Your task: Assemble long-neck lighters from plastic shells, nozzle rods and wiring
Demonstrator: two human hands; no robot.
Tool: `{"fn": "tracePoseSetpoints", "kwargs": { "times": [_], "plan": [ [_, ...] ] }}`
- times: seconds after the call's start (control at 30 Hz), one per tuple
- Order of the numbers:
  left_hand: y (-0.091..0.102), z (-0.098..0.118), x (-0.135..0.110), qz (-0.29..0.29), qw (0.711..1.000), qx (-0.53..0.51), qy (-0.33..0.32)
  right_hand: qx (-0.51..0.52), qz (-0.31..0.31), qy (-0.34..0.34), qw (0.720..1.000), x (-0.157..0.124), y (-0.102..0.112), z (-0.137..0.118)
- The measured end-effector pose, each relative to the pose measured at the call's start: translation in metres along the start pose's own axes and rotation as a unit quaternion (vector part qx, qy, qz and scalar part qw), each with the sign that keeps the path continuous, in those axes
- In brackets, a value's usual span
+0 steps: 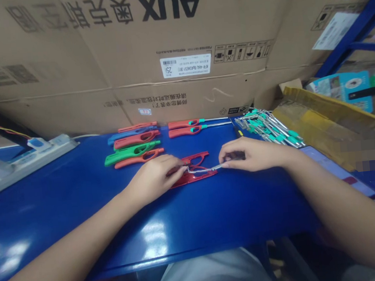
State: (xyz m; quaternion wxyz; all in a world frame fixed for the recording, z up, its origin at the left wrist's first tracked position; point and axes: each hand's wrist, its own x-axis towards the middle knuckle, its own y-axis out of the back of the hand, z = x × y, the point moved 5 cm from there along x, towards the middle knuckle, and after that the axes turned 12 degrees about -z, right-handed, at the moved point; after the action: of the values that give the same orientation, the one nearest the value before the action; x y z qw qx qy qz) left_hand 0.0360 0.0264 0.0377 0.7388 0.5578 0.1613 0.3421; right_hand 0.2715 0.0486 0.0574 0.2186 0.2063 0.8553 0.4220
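Observation:
The two halves of a red lighter shell lie on the blue table in front of me, the far half [199,158] behind the near half [195,178]. My left hand [159,176] is closed over their left ends, thumb and fingertips pinched at a thin white wire [199,171]. Its fingers hide what else may be in the pinch. From there the wire runs right to a short metal tube [216,167]. Thumb and fingers of my right hand [241,154] grip that tube, just past the shell's right end.
Red, blue, green and orange lighter handles [136,150] lie at back left. Two red lighters with metal rods [186,131] lie behind the shell. Metal rods with green pieces [268,127] pile at right, near a phone-like screen [327,163] and taped box [330,123]. A power strip [22,166] stands left.

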Motion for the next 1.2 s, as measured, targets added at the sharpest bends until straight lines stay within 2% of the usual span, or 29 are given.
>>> {"fn": "tracePoseSetpoints", "kwargs": {
  "times": [0.2,0.3,0.43,0.73,1.03,1.1,1.2],
  "plan": [
    [-0.004,0.001,0.002,-0.041,0.999,0.013,0.0,-0.017,-0.018,0.008,1.0,0.003,-0.003,0.002],
    [-0.005,0.002,0.002,-0.038,0.999,0.023,-0.012,-0.026,-0.013,0.017,0.999,0.004,-0.003,0.004],
    [-0.008,-0.001,0.002,-0.041,0.999,-0.002,0.008,-0.051,-0.002,0.016,0.999,0.005,-0.003,0.005],
    [-0.011,0.0,0.002,-0.043,0.999,-0.013,-0.003,-0.125,-0.015,-0.006,0.992,0.004,-0.008,0.002],
    [-0.008,0.002,0.001,-0.025,1.0,-0.01,-0.003,-0.306,-0.012,-0.046,0.951,0.005,-0.017,-0.022],
    [-0.008,0.002,0.001,-0.021,1.0,-0.011,-0.002,-0.306,-0.001,-0.039,0.951,0.006,-0.018,-0.024],
    [-0.007,0.003,0.001,-0.016,1.0,-0.013,-0.003,-0.262,0.052,-0.015,0.964,0.009,-0.018,-0.026]
  ]
}}
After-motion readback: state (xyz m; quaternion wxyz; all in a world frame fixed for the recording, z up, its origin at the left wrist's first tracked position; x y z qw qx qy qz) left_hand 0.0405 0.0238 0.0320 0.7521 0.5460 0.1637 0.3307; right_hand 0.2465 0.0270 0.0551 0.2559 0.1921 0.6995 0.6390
